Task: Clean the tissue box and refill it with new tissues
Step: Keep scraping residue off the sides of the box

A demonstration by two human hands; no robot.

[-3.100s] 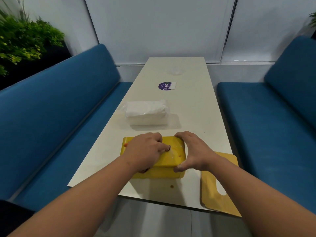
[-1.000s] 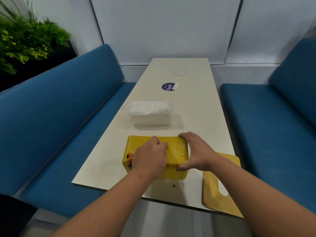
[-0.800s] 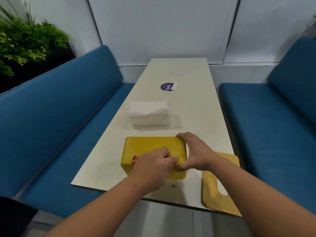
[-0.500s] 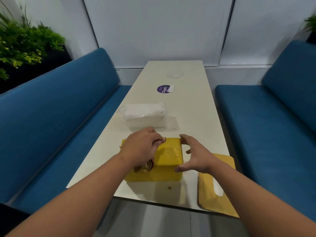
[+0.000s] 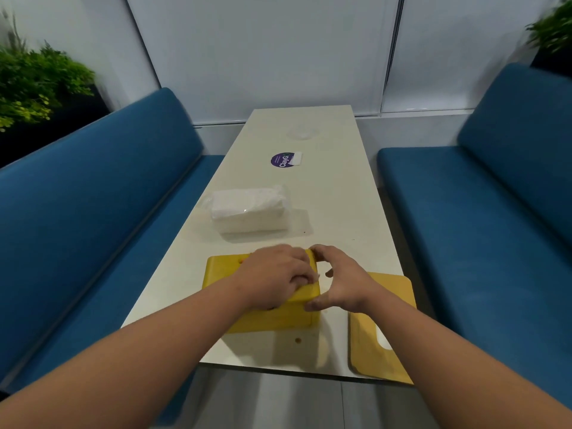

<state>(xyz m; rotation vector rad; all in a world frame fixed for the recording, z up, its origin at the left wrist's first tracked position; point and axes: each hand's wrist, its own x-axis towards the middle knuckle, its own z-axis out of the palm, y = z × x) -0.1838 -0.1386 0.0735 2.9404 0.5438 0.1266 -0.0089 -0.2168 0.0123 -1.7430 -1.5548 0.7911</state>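
Now left hand (image 5: 276,278) farther right.

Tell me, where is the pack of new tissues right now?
The tissue pack lies on the white table, toward its left edge, just beyond the yellow tissue box and nearer than the purple sticker.

Even, soft overhead light; motion blur throughout; wide-angle bending at the edges.
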